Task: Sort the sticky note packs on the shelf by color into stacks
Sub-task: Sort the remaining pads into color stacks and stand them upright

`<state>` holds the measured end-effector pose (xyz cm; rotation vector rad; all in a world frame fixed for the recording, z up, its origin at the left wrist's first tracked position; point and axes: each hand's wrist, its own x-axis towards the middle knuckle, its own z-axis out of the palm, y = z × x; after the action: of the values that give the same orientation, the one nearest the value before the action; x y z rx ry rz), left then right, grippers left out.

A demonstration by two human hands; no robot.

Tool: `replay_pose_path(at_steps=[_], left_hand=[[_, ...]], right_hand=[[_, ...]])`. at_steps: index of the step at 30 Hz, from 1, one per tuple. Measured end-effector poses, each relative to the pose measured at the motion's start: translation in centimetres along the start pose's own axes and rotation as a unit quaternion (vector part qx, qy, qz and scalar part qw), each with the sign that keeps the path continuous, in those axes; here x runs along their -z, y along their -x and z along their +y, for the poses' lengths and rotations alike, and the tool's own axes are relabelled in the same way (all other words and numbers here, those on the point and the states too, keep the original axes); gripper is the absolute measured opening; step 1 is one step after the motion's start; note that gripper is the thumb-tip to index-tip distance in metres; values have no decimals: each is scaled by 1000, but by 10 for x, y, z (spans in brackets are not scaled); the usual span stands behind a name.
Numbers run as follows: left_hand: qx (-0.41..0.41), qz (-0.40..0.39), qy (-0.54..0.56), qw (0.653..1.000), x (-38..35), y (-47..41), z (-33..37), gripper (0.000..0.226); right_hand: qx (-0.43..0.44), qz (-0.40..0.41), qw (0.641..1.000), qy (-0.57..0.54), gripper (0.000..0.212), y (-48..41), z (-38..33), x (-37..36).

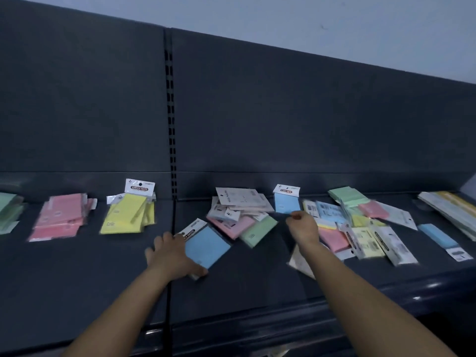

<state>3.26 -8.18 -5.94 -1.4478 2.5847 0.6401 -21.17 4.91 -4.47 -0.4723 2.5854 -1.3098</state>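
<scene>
- Here, the left hand (172, 256) holds the near blue pack (207, 247) by its lower-left edge. The thumb is hooked round the bottom corner and the other fingers are spread loosely along the side, a light hold that looks suited to sliding or laying the pack flat, not lifting it.
- That pack lies on the shelf (77, 279) just right of the slotted upright (171, 124), with its label end angled towards the upright. No blue stack shows anywhere, so I judge this bare patch is being claimed for one.
- The right hand (302, 226), further right of the upright, has its fingers curled in a tight pinch on the bottom edge of the raised blue pack (287, 202). This pack is tipped up with its header card on top — probably so it can join the first blue.
- Between the hands, just right of the upright, sits the mixed heap (239, 210): pink, green and pale packs overlapping, several face down.
- Well right of the upright is a second heap (360, 222) of blue, green, pink and yellow packs in a jumble, with a lone blue pack (438, 235) beyond it.
- Left of the upright is the sorted work: the yellow stack (128, 212) nearest, the pink stack (60, 217) next, and the green stack (9, 212) at the frame's edge. Each is one colour and stands apart from the others, so the colours cannot mingle.
- As I judge it, three colours are begun and blue is starting — both heaps remain to be sorted.
</scene>
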Motion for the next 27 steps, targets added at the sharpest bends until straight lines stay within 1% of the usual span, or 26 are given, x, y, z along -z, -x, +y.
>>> replay_pose_path(at_steps=[5,8,10,13,15,17,19,20,23,26,27], left_hand=[[40,-25,26,999,7,-2,11,83],[43,-19,109,993,8,2,14,67],[27,10,174,984,6,5,15,63],[24,96,253,962,6,9,18,49],[39,152,329,931,3,12,18,36],[71,173,452,872,-2,15,17,28],[102,168,557,807,-5,19,17,22],[111,163,588,785,-7,20,17,20],[112,172,638,742,-8,23,16,16],[113,199,675,701,-7,27,12,20],[116,207,683,690,-7,28,10,23]], right_hand=[[30,-47,997,48,39,-45,9,6],[44,-91,990,94,40,-69,12,3],[36,-115,985,119,45,-82,11,-1],[4,-136,980,146,63,-98,6,-6],[-3,-125,974,191,72,-105,1,-9],[-12,-119,972,203,76,-110,-4,-12],[-31,-122,978,167,79,-117,-7,-17],[-38,-123,982,135,76,-120,-8,-20],[-35,-111,992,55,62,-126,-6,-27],[-60,-114,991,28,70,-131,-4,-31],[-72,-125,989,8,68,-132,-4,-33]])
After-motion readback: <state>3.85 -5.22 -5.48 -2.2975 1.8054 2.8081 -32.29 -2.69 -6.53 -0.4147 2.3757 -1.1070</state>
